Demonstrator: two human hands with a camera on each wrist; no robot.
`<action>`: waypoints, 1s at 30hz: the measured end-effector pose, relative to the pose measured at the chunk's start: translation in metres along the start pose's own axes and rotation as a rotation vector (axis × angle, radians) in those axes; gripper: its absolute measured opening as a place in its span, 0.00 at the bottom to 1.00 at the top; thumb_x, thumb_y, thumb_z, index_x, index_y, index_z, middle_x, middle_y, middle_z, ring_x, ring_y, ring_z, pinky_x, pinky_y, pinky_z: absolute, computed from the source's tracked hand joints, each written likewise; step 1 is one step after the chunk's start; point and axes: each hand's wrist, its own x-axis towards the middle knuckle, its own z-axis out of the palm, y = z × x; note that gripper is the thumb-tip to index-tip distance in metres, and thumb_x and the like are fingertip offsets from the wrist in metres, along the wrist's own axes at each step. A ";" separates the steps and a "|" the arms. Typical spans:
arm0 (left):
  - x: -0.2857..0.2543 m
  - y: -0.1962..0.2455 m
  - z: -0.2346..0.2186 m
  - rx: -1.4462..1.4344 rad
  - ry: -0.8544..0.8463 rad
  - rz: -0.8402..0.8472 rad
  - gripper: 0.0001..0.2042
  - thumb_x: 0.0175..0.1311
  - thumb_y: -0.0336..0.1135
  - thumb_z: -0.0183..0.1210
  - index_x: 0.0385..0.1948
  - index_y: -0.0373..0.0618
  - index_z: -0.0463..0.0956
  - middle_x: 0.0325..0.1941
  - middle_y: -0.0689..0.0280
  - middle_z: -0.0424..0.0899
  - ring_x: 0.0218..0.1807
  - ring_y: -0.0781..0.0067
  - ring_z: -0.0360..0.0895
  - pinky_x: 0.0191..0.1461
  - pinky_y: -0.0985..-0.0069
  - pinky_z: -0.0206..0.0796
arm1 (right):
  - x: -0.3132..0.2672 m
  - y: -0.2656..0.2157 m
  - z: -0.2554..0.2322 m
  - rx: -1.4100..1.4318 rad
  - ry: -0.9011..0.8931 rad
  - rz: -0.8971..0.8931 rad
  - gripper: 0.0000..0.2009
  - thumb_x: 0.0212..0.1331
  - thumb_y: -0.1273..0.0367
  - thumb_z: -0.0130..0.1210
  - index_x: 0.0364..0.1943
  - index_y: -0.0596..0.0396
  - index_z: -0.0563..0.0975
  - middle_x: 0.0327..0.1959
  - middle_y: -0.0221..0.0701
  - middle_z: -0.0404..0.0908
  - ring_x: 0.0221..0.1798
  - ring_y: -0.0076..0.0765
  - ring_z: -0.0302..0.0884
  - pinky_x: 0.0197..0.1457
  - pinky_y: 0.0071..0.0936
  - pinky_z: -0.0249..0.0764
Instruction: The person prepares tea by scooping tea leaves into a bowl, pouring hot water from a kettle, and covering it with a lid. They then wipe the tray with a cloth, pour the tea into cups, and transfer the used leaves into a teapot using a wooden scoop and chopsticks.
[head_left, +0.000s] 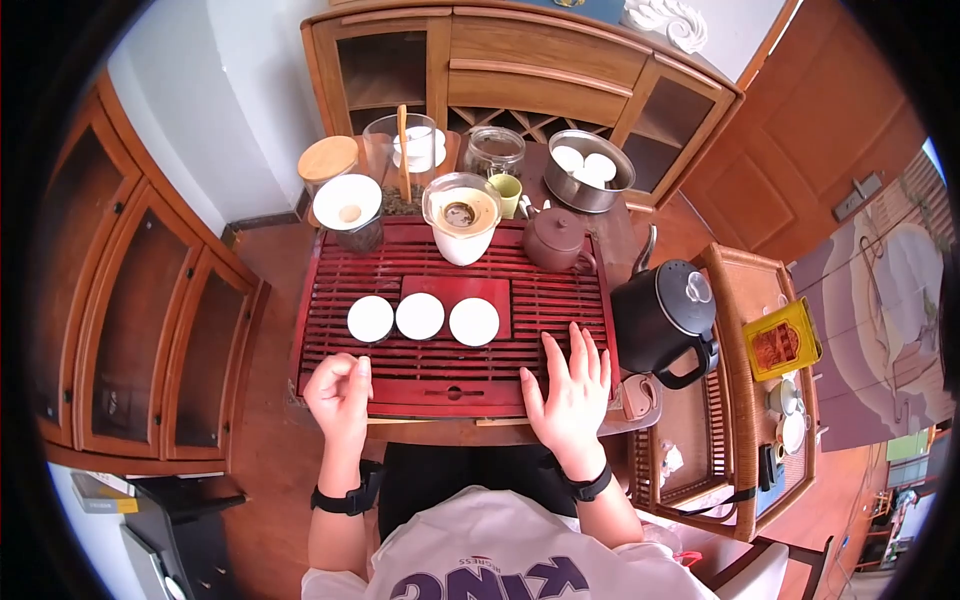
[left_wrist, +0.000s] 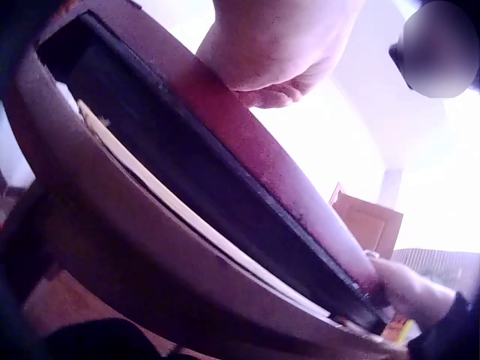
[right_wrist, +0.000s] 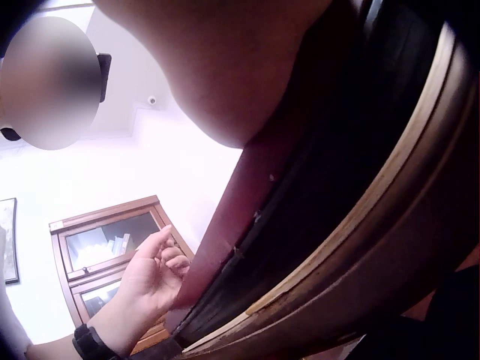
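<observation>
My left hand rests at the front left edge of the red slatted tray, its fingers loosely curled around nothing. Flat on the tray's front right corner lies my right hand, fingers spread. Three white cups, left, middle and right, stand in a row between the hands, touched by neither. In the right wrist view, my left hand shows bent fingers and a straighter thumb beside the tray edge. The left wrist view has my right hand at the far end of the tray.
Behind the cups stand a white vessel with a strainer, a brown teapot and a white-topped jar. A metal bowl holds white cups. A black kettle is right of the tray, near a wicker shelf with a yellow tin.
</observation>
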 end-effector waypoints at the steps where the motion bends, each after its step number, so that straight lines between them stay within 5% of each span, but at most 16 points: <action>1: 0.003 0.002 0.002 0.088 0.044 0.076 0.09 0.69 0.22 0.55 0.26 0.42 0.69 0.27 0.70 0.72 0.25 0.85 0.67 0.29 0.85 0.59 | 0.000 0.000 0.000 0.000 0.000 0.004 0.26 0.58 0.54 0.58 0.58 0.53 0.77 0.67 0.50 0.67 0.70 0.57 0.63 0.73 0.59 0.52; 3: 0.009 -0.001 0.000 0.086 0.123 0.173 0.06 0.67 0.20 0.56 0.40 0.42 0.70 0.42 0.66 0.75 0.41 0.80 0.71 0.48 0.80 0.66 | 0.000 0.000 0.000 0.003 -0.016 0.002 0.26 0.58 0.54 0.58 0.58 0.54 0.77 0.67 0.50 0.67 0.70 0.57 0.62 0.73 0.59 0.52; 5: 0.016 -0.007 -0.002 0.179 0.140 0.165 0.19 0.64 0.21 0.58 0.55 0.43 0.67 0.56 0.59 0.74 0.56 0.70 0.72 0.63 0.71 0.63 | 0.002 0.000 -0.001 0.001 -0.017 -0.007 0.26 0.58 0.54 0.58 0.58 0.54 0.77 0.67 0.50 0.67 0.70 0.57 0.62 0.73 0.59 0.52; 9: 0.025 -0.014 0.006 0.130 0.114 0.074 0.35 0.55 0.18 0.59 0.67 0.46 0.58 0.68 0.55 0.66 0.70 0.61 0.64 0.72 0.63 0.56 | 0.000 0.001 -0.002 0.009 -0.032 -0.011 0.26 0.58 0.54 0.58 0.58 0.54 0.77 0.67 0.50 0.67 0.71 0.57 0.62 0.74 0.59 0.50; 11: 0.028 -0.011 0.004 0.168 -0.028 -0.026 0.43 0.52 0.18 0.59 0.73 0.47 0.50 0.74 0.53 0.59 0.77 0.57 0.54 0.77 0.58 0.48 | 0.002 0.008 -0.005 0.025 -0.060 -0.022 0.27 0.60 0.56 0.58 0.61 0.55 0.73 0.68 0.51 0.65 0.72 0.58 0.60 0.75 0.58 0.49; 13: 0.028 -0.012 0.004 0.191 -0.062 -0.035 0.44 0.51 0.17 0.60 0.74 0.47 0.48 0.74 0.53 0.59 0.77 0.58 0.55 0.77 0.59 0.48 | 0.005 0.018 -0.013 0.381 -0.162 0.045 0.30 0.62 0.58 0.58 0.66 0.56 0.68 0.70 0.51 0.62 0.73 0.58 0.57 0.75 0.59 0.48; 18: 0.028 -0.007 0.011 0.336 -0.124 -0.016 0.46 0.51 0.17 0.63 0.74 0.46 0.49 0.74 0.52 0.60 0.75 0.57 0.60 0.76 0.63 0.52 | 0.049 0.029 -0.040 1.309 -0.167 0.414 0.32 0.66 0.72 0.53 0.73 0.58 0.54 0.71 0.44 0.63 0.73 0.40 0.60 0.74 0.37 0.58; 21: 0.028 -0.007 0.014 0.385 -0.126 -0.001 0.45 0.52 0.18 0.65 0.74 0.47 0.50 0.71 0.51 0.65 0.71 0.58 0.65 0.73 0.64 0.59 | 0.086 0.055 -0.034 1.762 -0.228 0.764 0.32 0.66 0.69 0.52 0.73 0.53 0.53 0.65 0.44 0.69 0.63 0.39 0.70 0.70 0.46 0.65; 24: 0.029 -0.005 0.014 0.380 -0.113 -0.020 0.45 0.52 0.19 0.65 0.74 0.48 0.50 0.69 0.52 0.68 0.69 0.58 0.69 0.71 0.63 0.61 | 0.104 0.064 -0.024 1.725 -0.229 0.910 0.31 0.64 0.73 0.53 0.71 0.54 0.55 0.51 0.37 0.75 0.49 0.34 0.72 0.62 0.46 0.72; 27: 0.028 -0.005 0.014 0.435 -0.114 -0.014 0.43 0.53 0.20 0.65 0.73 0.47 0.53 0.65 0.52 0.72 0.66 0.58 0.72 0.69 0.62 0.63 | 0.111 0.071 -0.014 1.592 -0.223 0.902 0.29 0.64 0.73 0.53 0.69 0.54 0.58 0.51 0.36 0.76 0.49 0.33 0.72 0.61 0.45 0.72; 30: 0.028 -0.005 0.013 0.458 -0.107 -0.006 0.42 0.54 0.20 0.66 0.72 0.47 0.55 0.64 0.52 0.73 0.66 0.58 0.72 0.69 0.62 0.64 | 0.119 0.074 -0.012 1.568 -0.419 0.831 0.24 0.65 0.72 0.54 0.64 0.53 0.64 0.50 0.36 0.77 0.49 0.33 0.74 0.58 0.43 0.75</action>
